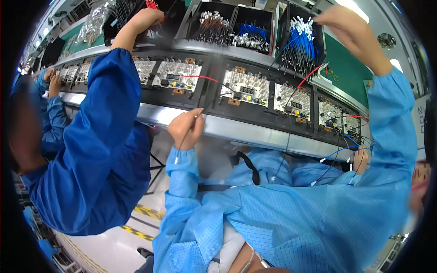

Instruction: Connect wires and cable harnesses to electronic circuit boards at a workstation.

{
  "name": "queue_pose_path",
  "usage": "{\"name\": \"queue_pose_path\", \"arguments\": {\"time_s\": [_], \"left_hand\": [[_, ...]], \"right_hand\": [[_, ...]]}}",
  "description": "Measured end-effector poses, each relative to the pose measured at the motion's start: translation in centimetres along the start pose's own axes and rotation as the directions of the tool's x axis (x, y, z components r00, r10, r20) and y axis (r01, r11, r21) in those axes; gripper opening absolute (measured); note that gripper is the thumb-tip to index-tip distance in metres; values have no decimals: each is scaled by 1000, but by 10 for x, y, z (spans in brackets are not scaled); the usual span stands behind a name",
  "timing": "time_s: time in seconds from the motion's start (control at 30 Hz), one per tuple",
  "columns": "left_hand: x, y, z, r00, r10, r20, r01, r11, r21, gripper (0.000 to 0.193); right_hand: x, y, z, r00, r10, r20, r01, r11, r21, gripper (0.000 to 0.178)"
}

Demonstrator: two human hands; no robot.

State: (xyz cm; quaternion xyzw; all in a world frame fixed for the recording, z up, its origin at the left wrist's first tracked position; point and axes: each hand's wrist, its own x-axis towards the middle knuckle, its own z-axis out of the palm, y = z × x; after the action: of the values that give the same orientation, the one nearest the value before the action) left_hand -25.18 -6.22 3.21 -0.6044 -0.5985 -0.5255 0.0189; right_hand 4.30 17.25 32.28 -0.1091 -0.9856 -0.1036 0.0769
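My left hand (185, 129) is closed on a thin black wire (184, 140) at the near edge of the line; its white connector (176, 160) hangs by my sleeve. My right hand (349, 35) is raised at the far right beside a black bin of blue and black wires with white connectors (302, 34). Motion blurs its fingers, and whether they hold anything is unclear. Between my hands lie circuit boards (246, 87) in black carriers, with small displays and clear upright parts. A red wire (307, 77) rises from the board (293, 101) to the right.
At left, a co-worker in dark blue reaches a hand (144, 19) toward red wires. Another person's hand (362, 159) is among loose wires at the right. Bins of brown-and-white (213, 27) and blue wires (251, 35) stand behind the boards. A metal rail (246, 136) runs along the front.
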Motion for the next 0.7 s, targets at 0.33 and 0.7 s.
{"name": "queue_pose_path", "arguments": {"time_s": [0.33, 0.7], "left_hand": [[16, -25, -31, 996, 83, 23, -83, 996, -14, 12], [30, -44, -83, 970, 241, -23, -241, 971, 10, 16]], "right_hand": [[229, 30, 180, 864, 245, 440, -279, 960, 14, 30], [323, 10, 275, 622, 676, 396, -608, 735, -300, 61]]}}
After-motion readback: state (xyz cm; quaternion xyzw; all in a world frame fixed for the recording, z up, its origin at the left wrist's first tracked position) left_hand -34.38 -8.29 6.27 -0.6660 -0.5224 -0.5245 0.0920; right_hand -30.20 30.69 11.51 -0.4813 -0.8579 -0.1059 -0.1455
